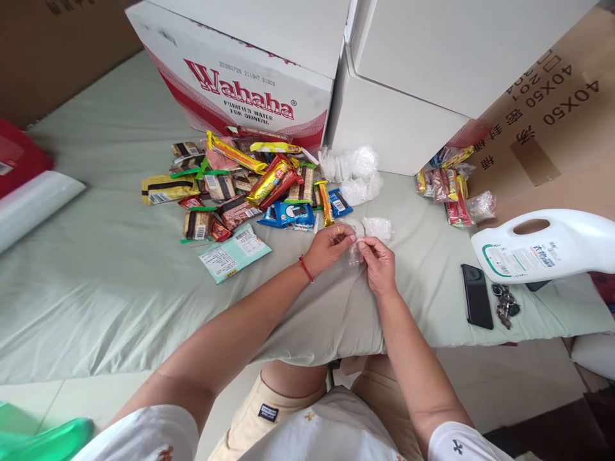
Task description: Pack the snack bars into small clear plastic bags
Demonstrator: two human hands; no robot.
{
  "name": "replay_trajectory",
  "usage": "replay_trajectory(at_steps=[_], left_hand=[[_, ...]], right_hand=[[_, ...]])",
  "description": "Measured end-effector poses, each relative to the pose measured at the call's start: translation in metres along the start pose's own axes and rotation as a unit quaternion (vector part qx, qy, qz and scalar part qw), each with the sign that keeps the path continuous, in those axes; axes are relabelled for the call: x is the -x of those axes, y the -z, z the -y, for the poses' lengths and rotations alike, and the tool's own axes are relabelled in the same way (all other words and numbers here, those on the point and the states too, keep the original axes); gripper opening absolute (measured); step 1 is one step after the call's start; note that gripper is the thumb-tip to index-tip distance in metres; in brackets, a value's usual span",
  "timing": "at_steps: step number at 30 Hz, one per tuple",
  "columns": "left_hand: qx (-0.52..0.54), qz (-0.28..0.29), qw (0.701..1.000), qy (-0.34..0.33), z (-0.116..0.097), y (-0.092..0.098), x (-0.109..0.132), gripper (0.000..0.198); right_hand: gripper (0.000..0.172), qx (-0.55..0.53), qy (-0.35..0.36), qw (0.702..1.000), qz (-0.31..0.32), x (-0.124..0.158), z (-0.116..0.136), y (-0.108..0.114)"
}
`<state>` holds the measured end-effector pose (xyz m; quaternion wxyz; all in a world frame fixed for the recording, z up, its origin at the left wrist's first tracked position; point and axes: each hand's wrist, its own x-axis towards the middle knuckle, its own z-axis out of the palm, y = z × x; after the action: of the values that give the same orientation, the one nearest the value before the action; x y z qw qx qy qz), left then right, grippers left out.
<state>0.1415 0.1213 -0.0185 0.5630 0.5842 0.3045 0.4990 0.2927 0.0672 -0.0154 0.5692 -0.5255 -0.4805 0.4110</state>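
My left hand point(329, 246) and my right hand point(378, 261) meet over the pale green bed sheet point(106, 282). Both pinch a small clear plastic bag point(355, 246) held between their fingertips. A red string bracelet circles my left wrist and a ring shows on one left finger. Just beyond my hands lies a loose heap of wrapped snack bars point(240, 186) in yellow, red, brown and blue wrappers. A flat mint-green packet point(234, 253) lies nearest my left hand. More crumpled clear bags point(353, 169) sit behind my hands.
A Wahaha water carton point(240, 83) and a white box point(408, 89) stand behind the snacks. A second small snack pile point(444, 186) lies right, with a white detergent jug point(542, 246), black phone point(476, 296) and keys point(504, 304). A brown carton point(552, 121) stands far right.
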Motion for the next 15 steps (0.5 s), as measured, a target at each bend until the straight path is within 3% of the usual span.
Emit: replay_trajectory(at_steps=[5,11,15], left_hand=[[0.051,-0.047,0.996,0.049,0.003,0.002,-0.001,0.042],[0.207,-0.185,0.958,0.07,0.007,0.009,-0.011,0.041],[0.242,-0.165,0.953,0.076,0.001,0.012,-0.011,0.039]], right_hand=[[0.029,-0.112,-0.067,0.989,-0.068,-0.005,0.007,0.001],[0.034,-0.171,-0.101,0.974,-0.106,-0.012,0.011,0.011],[0.038,-0.127,-0.06,0.984,-0.111,-0.011,0.009,0.015]])
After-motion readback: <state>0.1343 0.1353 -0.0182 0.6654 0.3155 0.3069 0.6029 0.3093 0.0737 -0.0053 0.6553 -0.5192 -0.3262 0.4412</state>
